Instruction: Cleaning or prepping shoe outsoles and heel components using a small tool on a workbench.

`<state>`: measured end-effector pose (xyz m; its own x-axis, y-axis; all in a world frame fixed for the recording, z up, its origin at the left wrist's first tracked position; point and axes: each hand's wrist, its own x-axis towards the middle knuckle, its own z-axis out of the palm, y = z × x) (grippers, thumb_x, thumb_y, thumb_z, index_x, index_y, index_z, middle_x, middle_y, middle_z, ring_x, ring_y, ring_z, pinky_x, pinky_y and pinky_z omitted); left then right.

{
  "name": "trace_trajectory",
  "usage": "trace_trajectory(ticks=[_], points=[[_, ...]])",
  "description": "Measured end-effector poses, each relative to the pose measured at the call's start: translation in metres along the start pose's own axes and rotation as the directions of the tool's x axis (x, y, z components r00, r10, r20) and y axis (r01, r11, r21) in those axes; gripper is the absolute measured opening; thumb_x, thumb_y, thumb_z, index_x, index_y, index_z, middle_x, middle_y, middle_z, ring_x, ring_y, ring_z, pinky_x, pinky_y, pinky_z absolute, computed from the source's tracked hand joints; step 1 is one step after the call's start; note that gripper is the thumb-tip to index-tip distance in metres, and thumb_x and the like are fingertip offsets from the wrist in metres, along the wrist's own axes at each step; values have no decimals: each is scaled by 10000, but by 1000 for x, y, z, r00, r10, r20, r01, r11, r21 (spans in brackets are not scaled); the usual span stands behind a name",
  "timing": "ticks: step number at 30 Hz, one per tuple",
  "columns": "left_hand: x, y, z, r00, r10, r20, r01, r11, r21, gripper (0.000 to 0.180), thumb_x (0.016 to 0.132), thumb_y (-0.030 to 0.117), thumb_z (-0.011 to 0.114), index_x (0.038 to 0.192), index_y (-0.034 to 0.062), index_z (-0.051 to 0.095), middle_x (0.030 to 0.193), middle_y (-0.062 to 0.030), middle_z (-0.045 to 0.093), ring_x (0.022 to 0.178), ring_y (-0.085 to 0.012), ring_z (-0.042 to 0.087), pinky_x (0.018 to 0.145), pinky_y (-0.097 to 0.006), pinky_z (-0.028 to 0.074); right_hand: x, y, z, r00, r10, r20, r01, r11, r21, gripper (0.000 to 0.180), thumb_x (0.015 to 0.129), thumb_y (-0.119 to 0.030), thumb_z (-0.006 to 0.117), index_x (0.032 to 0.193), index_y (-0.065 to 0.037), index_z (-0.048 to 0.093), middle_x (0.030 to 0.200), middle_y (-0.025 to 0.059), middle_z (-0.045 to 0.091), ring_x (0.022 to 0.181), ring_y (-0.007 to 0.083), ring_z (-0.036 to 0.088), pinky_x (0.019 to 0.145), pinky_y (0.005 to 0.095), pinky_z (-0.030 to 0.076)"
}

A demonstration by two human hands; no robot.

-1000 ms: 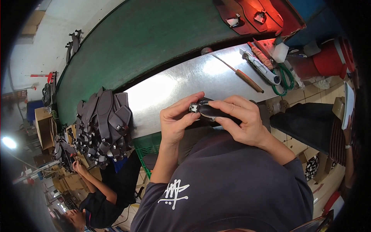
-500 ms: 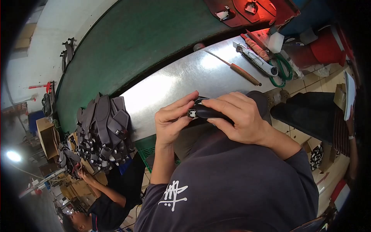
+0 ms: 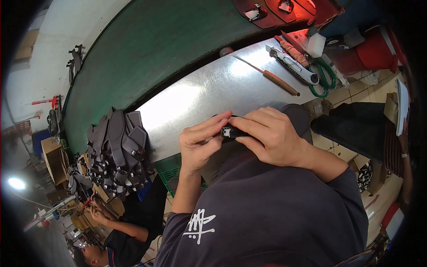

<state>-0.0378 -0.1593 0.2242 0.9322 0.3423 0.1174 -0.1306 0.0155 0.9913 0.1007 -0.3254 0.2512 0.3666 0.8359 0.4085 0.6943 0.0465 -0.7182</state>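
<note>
Fingers (image 3: 209, 133) of my left hand (image 3: 195, 144) clamped on the end of a black padded piece (image 3: 237, 132), their tips meeting those of my right hand (image 3: 275, 133); the right thumb and fingers pinch the same piece from the other side; its small black-and-white end fitting (image 3: 227, 132) faces left between the hands, held up before my dark T-shirt (image 3: 267, 200), near the close edge of a bare-metal bench top (image 3: 200, 102); beyond, on the metal, lie a wooden-handled awl (image 3: 281, 83), a grey snap-off utility knife (image 3: 293, 66) and, just beside it, a pair of green loop handles (image 3: 328, 80); to my left, a heap of dark grey padded straps (image 3: 116, 138); below it, a green plastic crate (image 3: 168, 171); along the far side, a green work surface (image 3: 155, 49); lower left, a co-worker (image 3: 126, 231), hands raised around a red-handled tool (image 3: 86, 204).
</note>
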Motion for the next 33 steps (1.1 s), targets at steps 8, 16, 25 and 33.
trace_trajectory(ticks=[8,16,25,33], points=[[0,-3,15,908,-412,-78,384,891,-242,452,860,-97,395,1281,-17,540,1338,-212,509,1065,-237,621,742,-265,592,-7,17,10,934,331,138,-356,899,254,222,777,-40,661,997,-15,643,911,136,651,826,297,646,741,352,501],[5,-1,15,881,-468,-63,441,863,-246,433,888,-76,402,1281,18,557,1345,-137,527,1094,-183,593,767,-258,576,-7,20,14,982,182,50,-187,975,121,104,755,-76,679,859,-78,679,808,88,602,724,272,595,657,367,460],[12,-3,13,894,-434,-110,407,891,-201,422,834,-71,544,1246,7,588,1256,-105,595,960,-115,624,690,-216,558,6,32,5,985,-78,152,91,992,-81,205,684,-127,751,878,-107,688,887,87,580,806,267,579,702,373,444],[15,-5,11,867,-480,-136,453,872,-187,415,782,-89,554,1187,-23,619,1137,-129,658,831,-118,666,636,-193,562,1,32,11,977,78,198,-105,986,130,261,644,-155,787,865,-117,654,837,69,557,764,260,571,659,362,445]])
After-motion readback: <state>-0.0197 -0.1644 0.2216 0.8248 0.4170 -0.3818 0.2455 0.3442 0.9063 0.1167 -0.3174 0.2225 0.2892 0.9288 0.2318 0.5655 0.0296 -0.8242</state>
